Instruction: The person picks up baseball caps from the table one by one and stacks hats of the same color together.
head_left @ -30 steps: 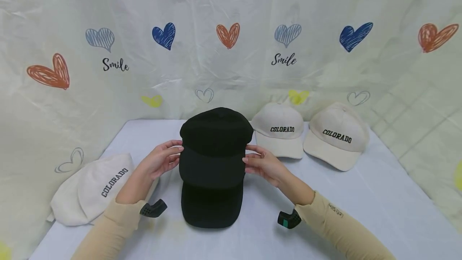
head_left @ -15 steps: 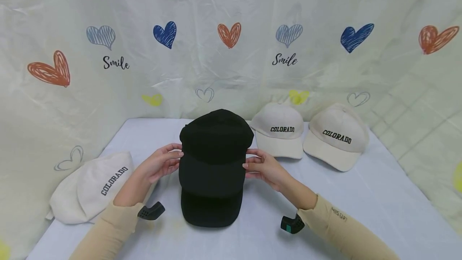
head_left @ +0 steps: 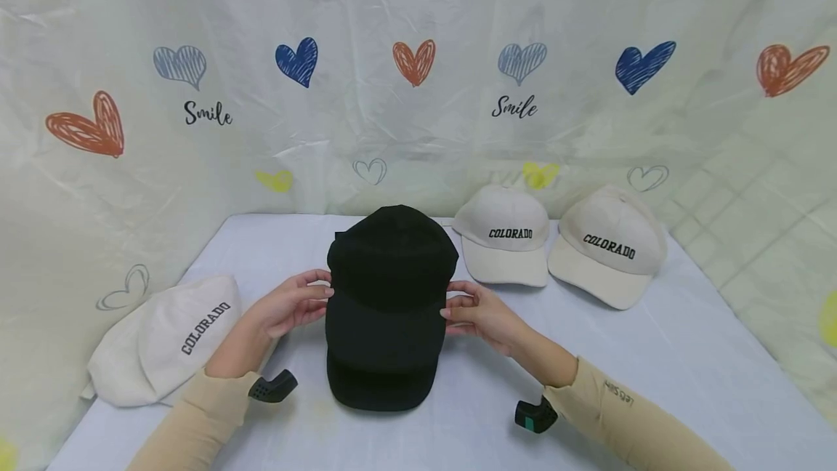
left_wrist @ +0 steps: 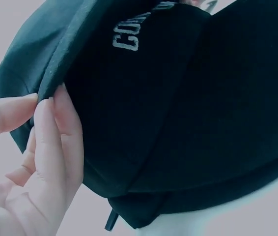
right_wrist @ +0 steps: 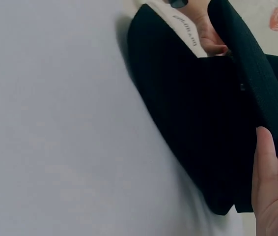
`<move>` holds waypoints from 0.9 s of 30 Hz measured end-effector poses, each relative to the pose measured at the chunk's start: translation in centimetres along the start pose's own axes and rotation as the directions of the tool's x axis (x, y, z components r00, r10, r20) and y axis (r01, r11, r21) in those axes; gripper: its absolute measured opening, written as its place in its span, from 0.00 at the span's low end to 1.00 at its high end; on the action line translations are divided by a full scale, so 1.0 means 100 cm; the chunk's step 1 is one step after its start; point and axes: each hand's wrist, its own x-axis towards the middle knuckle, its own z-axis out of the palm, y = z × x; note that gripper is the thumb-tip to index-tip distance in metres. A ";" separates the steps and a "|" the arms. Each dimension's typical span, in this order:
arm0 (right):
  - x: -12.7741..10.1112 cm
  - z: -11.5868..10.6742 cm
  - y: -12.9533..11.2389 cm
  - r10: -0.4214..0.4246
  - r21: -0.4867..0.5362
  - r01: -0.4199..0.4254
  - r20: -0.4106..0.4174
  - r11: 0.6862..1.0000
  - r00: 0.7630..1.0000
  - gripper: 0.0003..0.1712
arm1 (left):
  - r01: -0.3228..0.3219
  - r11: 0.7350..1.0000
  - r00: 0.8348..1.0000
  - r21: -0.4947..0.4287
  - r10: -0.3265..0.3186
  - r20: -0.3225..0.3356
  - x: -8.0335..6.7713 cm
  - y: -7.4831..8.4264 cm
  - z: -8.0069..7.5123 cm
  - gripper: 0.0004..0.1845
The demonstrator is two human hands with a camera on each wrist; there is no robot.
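In the head view, a black cap [head_left: 392, 260] is held between both hands above a second black cap, whose brim [head_left: 382, 392] shows below it. My left hand [head_left: 290, 304] pinches the upper cap's left brim edge between thumb and fingers. On the opposite edge, my right hand [head_left: 484, 318] does the same. The left wrist view shows pale lettering [left_wrist: 126, 39] on the front of the lower black cap [left_wrist: 144, 128], under the raised brim. Seen from the right wrist, the upper brim [right_wrist: 252, 73] stands over the lower cap [right_wrist: 188, 108], which rests on the white cloth.
Two cream caps [head_left: 506, 231] [head_left: 608, 246] marked COLORADO sit side by side at the back right of the white table [head_left: 654, 376]. Another white cap [head_left: 170, 340] lies at the left, partly behind the left forearm. A sheet with printed hearts [head_left: 418, 115] hangs behind the table.
Both hands have brought the upper black cap down and toward the front, so it now covers more of the lower cap's brim. The pale caps stay put.
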 end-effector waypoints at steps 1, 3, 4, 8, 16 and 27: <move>0.000 0.000 0.001 0.004 0.000 -0.004 0.005 1.000 1.000 0.28 | 0.002 1.000 1.000 0.003 -0.002 0.013 0.000 -0.001 -0.001 0.07; 0.000 0.000 0.003 0.011 -0.001 -0.011 0.010 1.000 1.000 0.27 | 0.008 1.000 0.999 0.011 -0.008 0.035 0.000 -0.002 -0.002 0.07; 0.000 0.000 0.004 0.013 -0.002 -0.013 0.008 1.000 1.000 0.27 | 0.012 1.000 0.999 0.014 -0.013 0.042 0.000 -0.003 -0.003 0.07; 0.000 0.000 0.007 0.029 0.004 -0.029 0.006 1.000 1.000 0.25 | 0.027 0.999 0.998 0.033 -0.029 0.054 0.001 -0.005 -0.005 0.06; -0.002 0.002 0.011 0.065 0.004 -0.065 0.014 0.998 0.998 0.20 | 0.063 0.997 0.995 0.042 -0.066 0.074 0.001 -0.011 -0.010 0.07; -0.005 0.004 0.017 0.074 0.001 -0.074 0.038 0.997 0.997 0.17 | 0.092 0.995 0.992 0.036 -0.095 0.084 -0.003 -0.022 -0.012 0.08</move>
